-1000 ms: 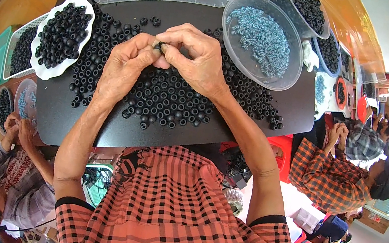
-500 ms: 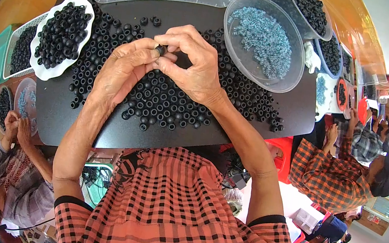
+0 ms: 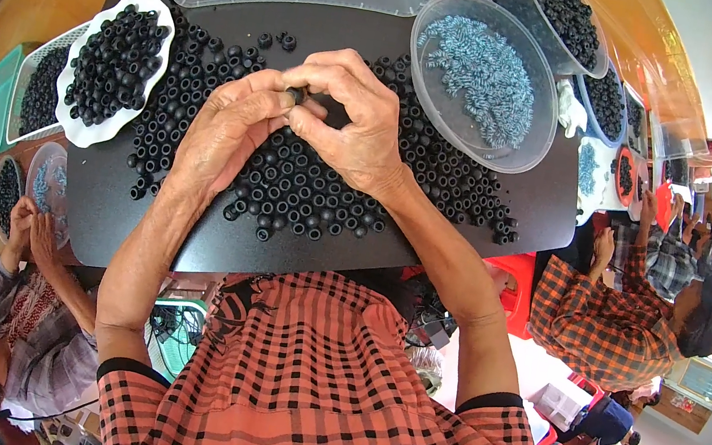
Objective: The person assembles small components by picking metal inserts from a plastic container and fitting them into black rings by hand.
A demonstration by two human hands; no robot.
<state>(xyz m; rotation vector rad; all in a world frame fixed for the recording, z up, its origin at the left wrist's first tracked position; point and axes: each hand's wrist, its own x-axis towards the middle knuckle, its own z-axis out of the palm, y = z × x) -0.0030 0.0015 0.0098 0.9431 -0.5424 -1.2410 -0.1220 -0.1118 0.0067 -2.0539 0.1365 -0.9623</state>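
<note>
Left hand [image 3: 229, 123] and right hand [image 3: 351, 126] are meeting over the loose pile [image 3: 309, 198], fingertips pinching one small black piece [image 3: 296, 95] between them, its inside being hidden by fingers. Blue coils [image 3: 489, 82] are still filling much of a clear tub [image 3: 445, 108] to the pile's right, and many hollow pieces are lying loose, so most of the work is apparently remaining. Left of the pile, a scalloped white plate [image 3: 82, 133] is holding heaped black pieces [image 3: 120, 57]; whether those are finished, cannot tell.
</note>
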